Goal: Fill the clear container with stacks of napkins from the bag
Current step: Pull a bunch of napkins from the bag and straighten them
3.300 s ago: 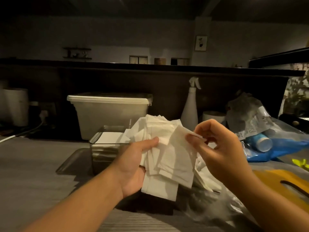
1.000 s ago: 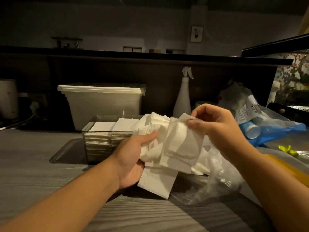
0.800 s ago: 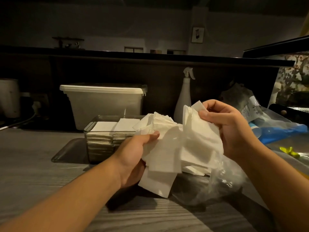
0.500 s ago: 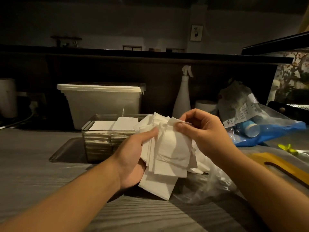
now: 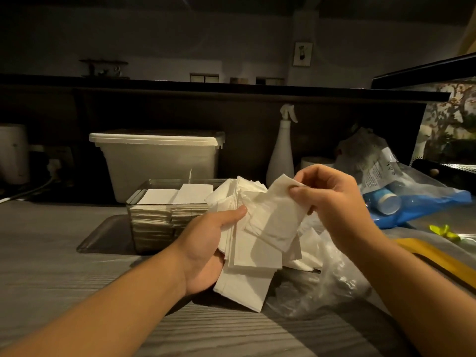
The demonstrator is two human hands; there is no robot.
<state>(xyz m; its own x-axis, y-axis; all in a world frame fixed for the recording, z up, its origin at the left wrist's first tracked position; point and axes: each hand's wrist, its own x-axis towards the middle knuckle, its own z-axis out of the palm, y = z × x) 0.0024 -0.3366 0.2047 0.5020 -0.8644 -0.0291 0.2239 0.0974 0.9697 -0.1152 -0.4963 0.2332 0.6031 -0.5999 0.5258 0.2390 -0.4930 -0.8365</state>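
Bridging left hand (image 5: pixel 206 251) and right hand (image 5: pixel 332 202): napkins (image 5: pixel 257 256)

The napkins (image 5: pixel 253 249) hide the clear container's (image 5: pixel 152 222) right end; the label's (image 5: pixel 374 173) print is unreadable

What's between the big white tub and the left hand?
Head view: the clear container, holding napkin stacks, stands between white tub and left hand.

The napkins (image 5: pixel 260 256) are thin white paper, matt and faintly creased. The clear container (image 5: pixel 152 228) is smooth, glossy plastic; the bag (image 5: pixel 324 287) is crinkled transparent film that catches glints. The counter (image 5: pixel 51 253) shows a grey, matt wood grain. The lidded tub (image 5: pixel 159 163) and spray bottle (image 5: pixel 280 161) are smooth whitish plastic.
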